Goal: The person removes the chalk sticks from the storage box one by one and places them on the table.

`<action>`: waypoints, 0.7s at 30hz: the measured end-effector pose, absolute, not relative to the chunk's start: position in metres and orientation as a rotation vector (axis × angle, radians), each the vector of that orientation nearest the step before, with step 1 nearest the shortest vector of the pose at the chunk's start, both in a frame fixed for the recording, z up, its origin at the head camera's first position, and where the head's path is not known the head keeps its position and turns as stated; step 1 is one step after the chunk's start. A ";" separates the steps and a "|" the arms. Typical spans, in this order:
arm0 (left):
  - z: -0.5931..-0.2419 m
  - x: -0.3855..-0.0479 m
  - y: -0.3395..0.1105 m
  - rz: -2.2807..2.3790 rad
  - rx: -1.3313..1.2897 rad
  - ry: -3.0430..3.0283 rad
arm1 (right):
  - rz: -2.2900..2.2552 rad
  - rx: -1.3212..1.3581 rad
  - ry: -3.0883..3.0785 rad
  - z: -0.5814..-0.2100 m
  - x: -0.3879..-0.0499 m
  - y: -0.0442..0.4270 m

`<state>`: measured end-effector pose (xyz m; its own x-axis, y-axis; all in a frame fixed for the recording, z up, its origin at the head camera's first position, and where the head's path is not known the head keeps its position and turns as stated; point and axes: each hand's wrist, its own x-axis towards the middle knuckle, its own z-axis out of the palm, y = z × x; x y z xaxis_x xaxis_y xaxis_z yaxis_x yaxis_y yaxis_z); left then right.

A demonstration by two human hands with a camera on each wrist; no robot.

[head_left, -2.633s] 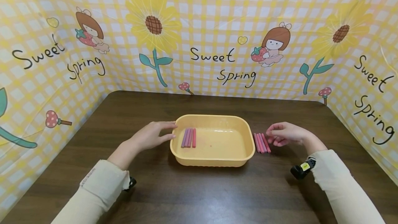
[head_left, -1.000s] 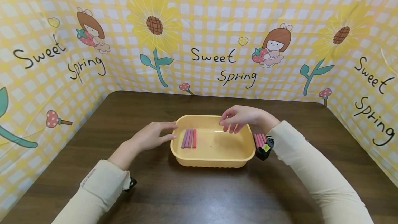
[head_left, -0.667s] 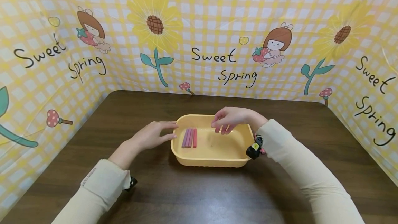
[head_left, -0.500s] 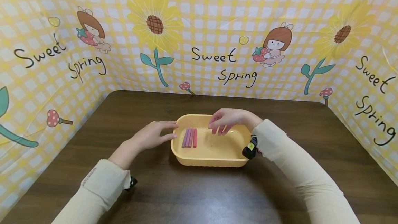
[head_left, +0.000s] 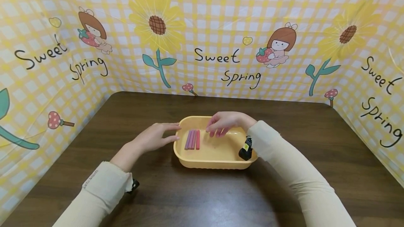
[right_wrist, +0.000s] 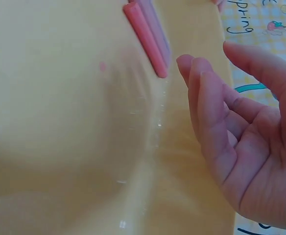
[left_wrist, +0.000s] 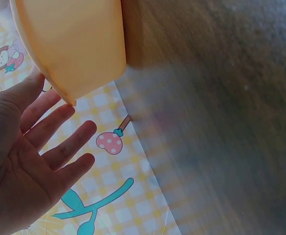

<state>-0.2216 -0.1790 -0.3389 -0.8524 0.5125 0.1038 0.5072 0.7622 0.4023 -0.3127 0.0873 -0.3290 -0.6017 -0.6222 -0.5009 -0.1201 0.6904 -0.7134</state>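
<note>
Over the yellow tub [head_left: 217, 165], the right hand [head_left: 225, 121] has its fingers [right_wrist: 211, 112] softly bent, thumb apart from them, a clear gap between and nothing in it. The left hand [head_left: 154, 136] is at the tub's left end, fingers spread wide, some of the tips touching the rim, so not really gripping anything.

The sticks lie inside on the tub's floor, toward the left end — slim, straight, matte-looking rods side by side. The purple ones [head_left: 189, 140] are bunched together, and a red stick [head_left: 197, 140] sits just beside them, nearest the right fingers but not touching. There's a pinkish smudge [right_wrist: 102, 65] on the tub floor too. The tub itself looks like smooth plastic, rounded rectangle, lipped rim, a bit shiny inside.

Further out: soft beige sleeves [head_left: 290, 160], little black devices [head_left: 245, 149] at both wrists, and a dark wood-grain desk [head_left: 157, 195] with a glossy patch. Behind it all hangs creased yellow-and-white checked cloth [head_left: 217, 20] — sunflowers and "Sweet Spring" lettering included.
</note>
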 end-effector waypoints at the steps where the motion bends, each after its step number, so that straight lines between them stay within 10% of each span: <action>1: -0.339 -0.222 -0.179 0.665 0.850 2.937 | -0.818 -0.570 2.121 -0.330 -0.313 0.086; 21: -0.340 -0.222 -0.178 0.666 0.862 2.937 | -0.810 -0.453 2.025 -0.362 -0.313 0.058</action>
<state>-0.2221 -0.1781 -0.3400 -0.8483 0.5183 0.1081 0.5143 0.7581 0.4011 -0.3129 0.0578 -0.3623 -0.5437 -0.5859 -0.6009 -0.0101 0.7205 -0.6934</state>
